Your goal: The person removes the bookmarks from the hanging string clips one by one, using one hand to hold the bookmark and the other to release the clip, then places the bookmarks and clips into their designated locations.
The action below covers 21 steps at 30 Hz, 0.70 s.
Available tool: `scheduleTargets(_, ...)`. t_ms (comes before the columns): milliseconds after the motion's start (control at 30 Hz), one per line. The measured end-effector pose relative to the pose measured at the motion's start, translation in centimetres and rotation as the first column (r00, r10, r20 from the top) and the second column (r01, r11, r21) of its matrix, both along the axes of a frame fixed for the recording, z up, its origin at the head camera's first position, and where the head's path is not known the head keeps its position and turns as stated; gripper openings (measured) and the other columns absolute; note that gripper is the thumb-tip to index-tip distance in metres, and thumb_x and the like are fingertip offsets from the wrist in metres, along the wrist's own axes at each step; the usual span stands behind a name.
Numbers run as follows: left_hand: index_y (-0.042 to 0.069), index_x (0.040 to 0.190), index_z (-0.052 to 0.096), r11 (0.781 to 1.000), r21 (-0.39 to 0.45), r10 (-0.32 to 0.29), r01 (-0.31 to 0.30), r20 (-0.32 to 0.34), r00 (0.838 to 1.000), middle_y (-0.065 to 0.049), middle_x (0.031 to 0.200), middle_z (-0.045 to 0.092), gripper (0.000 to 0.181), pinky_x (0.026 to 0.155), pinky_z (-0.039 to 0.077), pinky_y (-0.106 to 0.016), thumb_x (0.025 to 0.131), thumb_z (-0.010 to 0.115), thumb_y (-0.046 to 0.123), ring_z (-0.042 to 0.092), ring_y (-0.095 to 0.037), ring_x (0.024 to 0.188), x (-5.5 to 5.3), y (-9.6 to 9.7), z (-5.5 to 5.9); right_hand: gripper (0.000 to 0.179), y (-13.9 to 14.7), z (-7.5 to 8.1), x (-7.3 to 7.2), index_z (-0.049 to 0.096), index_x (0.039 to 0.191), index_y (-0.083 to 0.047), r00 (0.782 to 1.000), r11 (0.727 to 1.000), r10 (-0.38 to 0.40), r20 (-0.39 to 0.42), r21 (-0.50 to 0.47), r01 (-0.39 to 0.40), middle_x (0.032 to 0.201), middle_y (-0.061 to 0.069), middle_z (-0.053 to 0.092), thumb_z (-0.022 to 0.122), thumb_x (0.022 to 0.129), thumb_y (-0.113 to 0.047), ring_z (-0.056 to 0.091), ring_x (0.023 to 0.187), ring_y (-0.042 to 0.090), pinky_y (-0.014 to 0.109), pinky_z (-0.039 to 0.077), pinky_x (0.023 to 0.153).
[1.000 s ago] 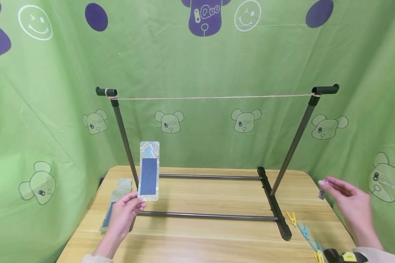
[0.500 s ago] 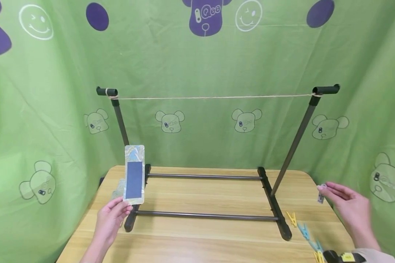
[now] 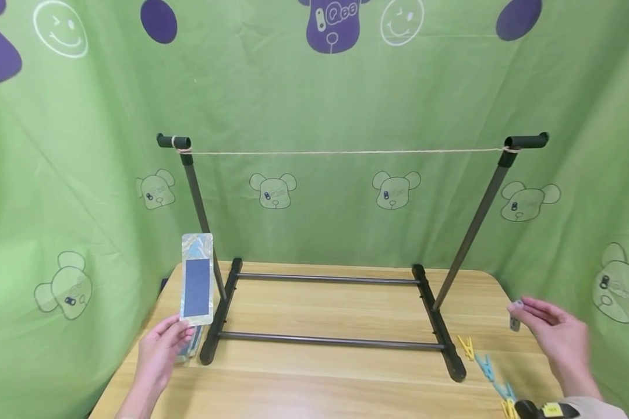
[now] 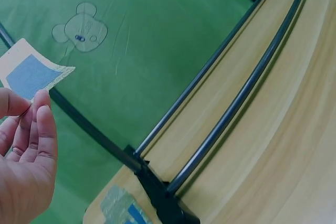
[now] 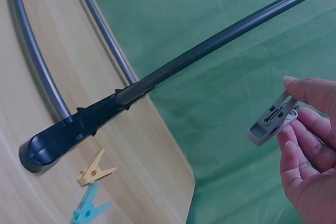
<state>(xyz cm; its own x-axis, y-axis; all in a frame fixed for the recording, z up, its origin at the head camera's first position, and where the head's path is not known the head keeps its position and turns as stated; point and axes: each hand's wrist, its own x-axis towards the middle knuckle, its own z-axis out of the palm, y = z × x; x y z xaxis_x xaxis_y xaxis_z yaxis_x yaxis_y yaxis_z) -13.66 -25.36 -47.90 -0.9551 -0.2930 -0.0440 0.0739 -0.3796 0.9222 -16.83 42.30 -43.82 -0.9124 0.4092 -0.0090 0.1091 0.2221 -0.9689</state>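
Note:
My left hand (image 3: 156, 352) pinches the bottom edge of a bookmark-shaped card (image 3: 197, 279), pale with a dark blue panel, and holds it upright before the rack's left post. In the left wrist view thumb and fingertips meet on the card's edge (image 4: 31, 74). Over the table's right side, my right hand (image 3: 552, 337) pinches a grey clothespin (image 5: 270, 121) between thumb and fingers, its nose pointing away from the hand. Below the left hand lie more cards (image 3: 191, 343), partly hidden by it. Yellow and blue clothespins (image 3: 484, 368) lie near the right hand.
A black rack stands on the wooden table (image 3: 320, 378), its posts (image 3: 474, 227) joined at the top by a taut string (image 3: 346, 152). Low crossbars (image 3: 330, 340) run between its feet (image 3: 442, 326). Green printed cloth (image 3: 320, 105) surrounds the table.
My left hand has moved left with the card, from right of the rack's left post to in front of it. The right hand has lowered slightly, still pinching the grey clothespin.

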Motion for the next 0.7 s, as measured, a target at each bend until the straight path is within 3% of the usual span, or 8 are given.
scheduleTargets(233, 0.008, 0.091, 0.069, 0.999, 0.03, 0.027, -0.027, 0.016, 1.0, -0.007, 0.077, 0.069, 0.019, 0.068, 0.058, -0.021, 0.092, 0.057, -0.008, 0.067, -0.012, 0.07, 0.0, -1.0, -0.7, 0.032, 0.5, -1.2, 0.1, 0.07, 0.106, -0.03, 0.999, 1.0, -0.003, 0.038, 0.0, 0.003, 0.082, -0.025, 0.067, 0.084, 0.077, -0.024, 0.062, 0.074, -0.008, 0.004, 0.046, 0.06)
scheduleTargets(367, 0.009, 0.091, 0.068, 0.998, 0.04, 0.053, -0.054, 0.033, 0.998, -0.007, 0.077, 0.068, 0.02, 0.068, 0.058, -0.021, 0.093, 0.057, -0.008, 0.066, -0.012, 0.07, 0.0, -1.5, -1.2, 0.038, 0.7, -1.8, 0.0, 0.067, 0.111, -0.029, 0.996, 0.996, -0.033, 0.083, 0.085, 0.026, 0.082, -0.03, 0.064, 0.083, 0.077, -0.033, 0.058, 0.074, -0.012, 0.004, 0.045, 0.058)
scheduleTargets(567, 0.01, 0.091, 0.069, 0.995, 0.03, 0.095, -0.097, 0.051, 0.994, -0.006, 0.077, 0.068, 0.021, 0.069, 0.058, -0.021, 0.093, 0.056, -0.007, 0.066, -0.012, 0.07, -0.1, -2.1, -1.8, 0.047, 1.1, -2.8, -0.1, 0.065, 0.118, -0.023, 0.994, 0.995, -0.035, 0.108, 0.102, 0.024, 0.082, -0.029, 0.064, 0.083, 0.077, -0.036, 0.059, 0.074, -0.011, 0.005, 0.045, 0.058)
scheduleTargets(700, 0.011, 0.091, 0.07, 0.993, 0.011, 0.12, -0.122, 0.085, 0.989, -0.006, 0.078, 0.068, 0.022, 0.071, 0.057, -0.021, 0.093, 0.056, -0.007, 0.065, -0.011, 0.071, -0.1, -2.5, -2.3, 0.043, 1.5, -3.7, -0.1, 0.066, 0.114, -0.027, 0.992, 0.994, -0.027, 0.125, 0.109, 0.014, 0.083, -0.028, 0.065, 0.082, 0.077, -0.038, 0.06, 0.075, -0.01, 0.006, 0.045, 0.058)
